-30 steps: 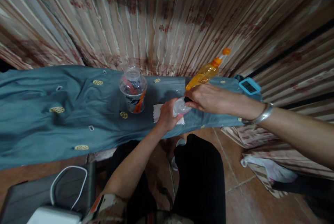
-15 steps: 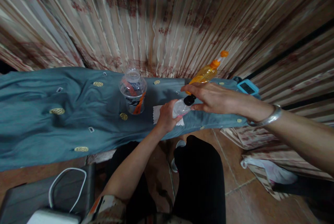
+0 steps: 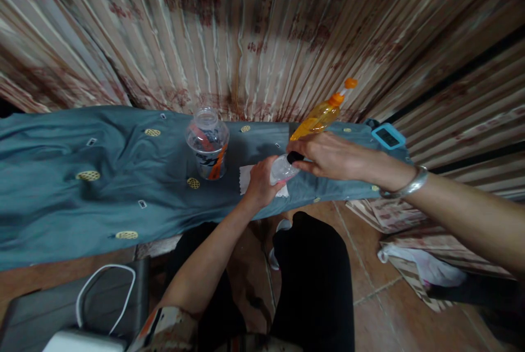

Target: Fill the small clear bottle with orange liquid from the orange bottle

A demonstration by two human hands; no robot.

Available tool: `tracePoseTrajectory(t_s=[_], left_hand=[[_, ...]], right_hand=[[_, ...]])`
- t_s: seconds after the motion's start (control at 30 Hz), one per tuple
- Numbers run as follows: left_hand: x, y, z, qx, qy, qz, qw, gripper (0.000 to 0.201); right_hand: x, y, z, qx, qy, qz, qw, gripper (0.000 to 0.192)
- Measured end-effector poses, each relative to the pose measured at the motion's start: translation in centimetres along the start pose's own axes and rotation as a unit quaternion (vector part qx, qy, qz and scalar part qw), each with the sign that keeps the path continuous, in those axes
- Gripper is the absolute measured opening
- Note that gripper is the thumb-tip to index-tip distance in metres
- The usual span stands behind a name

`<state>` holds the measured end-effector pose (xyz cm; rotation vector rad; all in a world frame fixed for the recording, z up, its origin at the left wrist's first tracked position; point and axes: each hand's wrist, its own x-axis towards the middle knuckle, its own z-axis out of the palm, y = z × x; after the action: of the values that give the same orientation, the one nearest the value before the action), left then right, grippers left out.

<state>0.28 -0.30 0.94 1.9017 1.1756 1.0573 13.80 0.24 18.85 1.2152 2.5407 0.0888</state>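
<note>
My left hand (image 3: 261, 180) is wrapped round a small clear bottle (image 3: 283, 169), which leans to the right above a white cloth piece (image 3: 246, 178) with a zigzag edge. The bottle's black cap (image 3: 294, 157) is between the fingers and thumb of my right hand (image 3: 322, 155), closed on it. Just behind that hand stands an orange-tinted bottle (image 3: 324, 116) with an orange pump top, its lower part partly hidden. To the left is a clear plastic jar (image 3: 208, 147) with black and orange print, upright and touched by neither hand.
A blue-green patterned cloth (image 3: 115, 193) covers the long narrow table. At its right end sits a light-blue digital timer (image 3: 388, 136). A pleated curtain (image 3: 229, 40) hangs behind. At the lower left a white device with a cable (image 3: 84, 341) rests on a dark surface.
My right hand's fingers have come down and closed around the black cap. My left hand stays on the small bottle. The jar and orange-tinted bottle have not moved.
</note>
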Motion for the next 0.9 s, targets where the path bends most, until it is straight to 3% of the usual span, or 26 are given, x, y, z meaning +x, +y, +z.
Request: tracePoseTrajectory(t_s=[0.13, 0.27, 0.33, 0.47, 0.6, 0.67, 0.77, 0.9], left_hand=[[0.00, -0.14, 0.07, 0.000, 0.004, 0.003, 1.000, 0.056], [0.01, -0.13, 0.04, -0.005, 0.001, 0.004, 1.000, 0.059], [0.02, -0.09, 0.01, 0.001, -0.003, -0.003, 1.000, 0.060], [-0.01, -0.08, -0.04, 0.007, -0.006, -0.008, 1.000, 0.058], [-0.06, -0.22, 0.01, 0.003, 0.001, -0.002, 1.000, 0.059], [-0.07, -0.32, 0.09, 0.007, 0.002, -0.001, 1.000, 0.058], [-0.07, -0.42, 0.15, 0.011, 0.002, 0.001, 1.000, 0.056], [-0.06, -0.39, 0.07, 0.002, -0.004, -0.004, 1.000, 0.061]], right_hand=[[0.25, -0.18, 0.03, -0.041, -0.013, 0.054, 0.998, 0.047], [0.00, -0.13, -0.18, 0.015, 0.011, -0.016, 1.000, 0.034], [0.03, -0.09, 0.02, -0.001, -0.001, -0.006, 1.000, 0.030], [0.21, 0.02, 0.34, -0.042, -0.013, 0.052, 0.998, 0.052], [0.12, 0.04, 0.02, 0.014, 0.009, -0.007, 1.000, 0.035], [0.17, -0.04, -0.06, -0.005, -0.002, 0.008, 1.000, 0.030], [0.25, -0.13, -0.05, -0.048, -0.015, 0.061, 0.997, 0.047], [0.08, -0.03, -0.05, 0.008, 0.006, 0.003, 1.000, 0.038]])
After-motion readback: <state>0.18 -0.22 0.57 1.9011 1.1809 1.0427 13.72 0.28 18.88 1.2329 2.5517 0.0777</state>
